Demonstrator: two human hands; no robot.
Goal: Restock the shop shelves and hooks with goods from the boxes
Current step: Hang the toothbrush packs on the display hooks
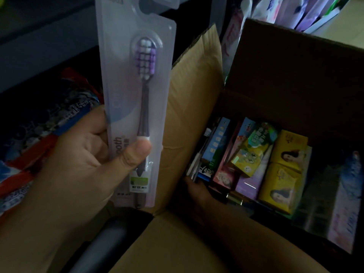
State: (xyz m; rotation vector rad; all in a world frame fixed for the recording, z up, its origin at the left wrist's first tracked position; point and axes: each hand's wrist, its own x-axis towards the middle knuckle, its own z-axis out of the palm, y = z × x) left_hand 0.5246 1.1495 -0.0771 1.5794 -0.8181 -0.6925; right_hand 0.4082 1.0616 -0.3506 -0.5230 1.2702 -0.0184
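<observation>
Left hand (82,154) pinching an upright toothbrush blister pack (136,99); right hand (199,192), grip unclear, in the cardboard box (197,85); best hung by its top slot.

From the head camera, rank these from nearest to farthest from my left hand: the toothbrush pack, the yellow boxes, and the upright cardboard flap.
1. Toothbrush pack: held in the left hand.
2. Cardboard flap: just right, behind the pack.
3. Yellow boxes: far right, inside the box.
</observation>
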